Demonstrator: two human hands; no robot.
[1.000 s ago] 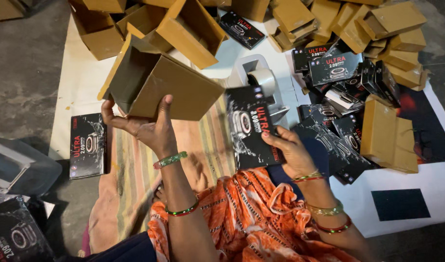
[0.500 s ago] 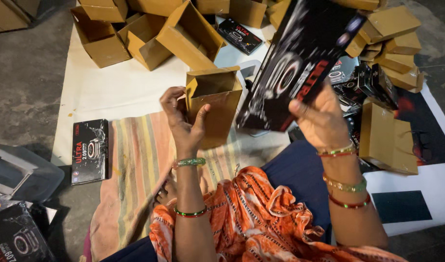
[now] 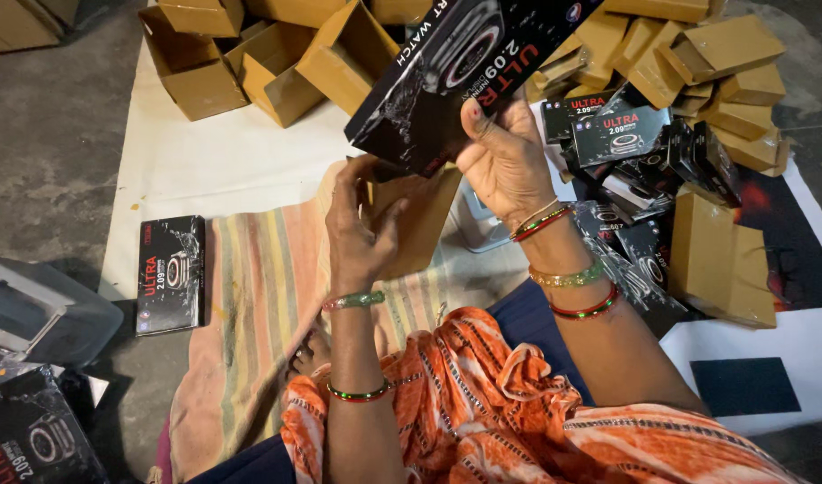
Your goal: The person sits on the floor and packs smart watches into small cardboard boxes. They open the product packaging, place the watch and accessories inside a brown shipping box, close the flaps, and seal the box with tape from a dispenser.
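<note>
**Black sleeve held over a brown carton, floor strewn with boxes**

Head view: the right hand (image 3: 503, 159) sits just above the middle of the frame, fingers and thumb clamped on the lower edge of a large black printed box (image 3: 465, 67) that shows a watch picture. That box is tilted, running from the centre up toward the top right edge. Just below and left of it, the left hand (image 3: 357, 235) is wrapped round the left side of a small brown carton (image 3: 420, 220), thumb on its front face; the black box's lower corner touches or overlaps the carton's top, and I cannot tell whether it has gone inside. The two hands are close but apart, each closed on its own thing. Both wrists carry coloured bangles.

Under the hands lies a striped cloth (image 3: 263, 296) on a white sheet (image 3: 205, 161) spread over the grey floor. The person's orange patterned garment (image 3: 483, 403) fills the lower middle of the frame.

At mid left, a second black printed box (image 3: 170, 274) lies flat, partly on the sheet's edge and just beside the striped cloth. Open brown cartons (image 3: 276, 63) are heaped along the upper left and top. At upper right sits a pile of small black printed boxes (image 3: 626, 143), with closed brown cartons (image 3: 725, 54) above it and one larger brown carton (image 3: 720, 260) below it at the right. A grey case (image 3: 43, 314) shows at the left edge.
</note>
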